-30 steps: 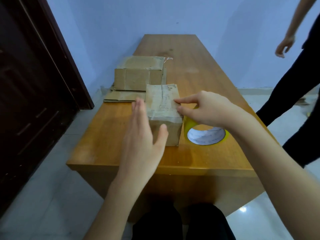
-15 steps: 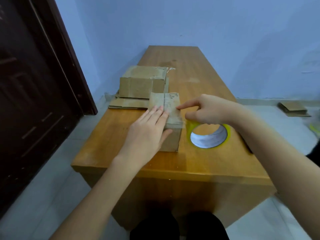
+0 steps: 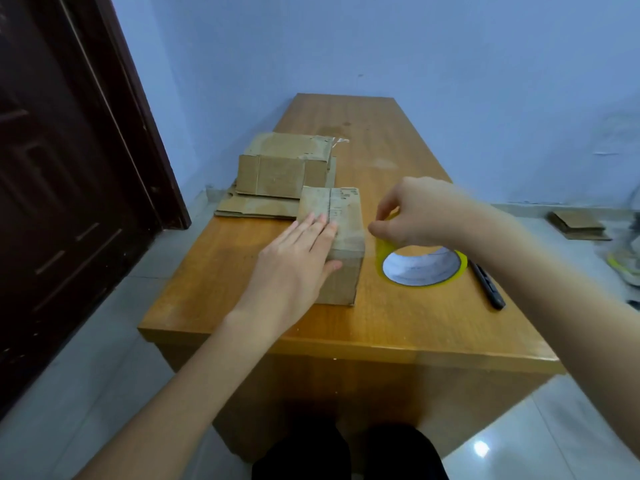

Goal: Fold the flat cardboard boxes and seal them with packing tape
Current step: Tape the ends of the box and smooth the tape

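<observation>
Left hand (image 3: 298,265) flat, fingers straight, pressing small box (image 3: 341,233); right hand (image 3: 419,213) just beside it pinches tape roll (image 3: 420,265) on bench (image 3: 398,327).

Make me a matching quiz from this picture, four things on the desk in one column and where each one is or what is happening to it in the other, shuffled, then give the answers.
Things
1. small cardboard box
2. roll of yellow tape
3. black pen
4. flat cardboard sheets

States
A. lies beside the tape, untouched
B. pinched at its rim by the right hand
C. pressed by the flat left hand
D. under a larger folded box

Pairs: 1-C, 2-B, 3-A, 4-D
</observation>
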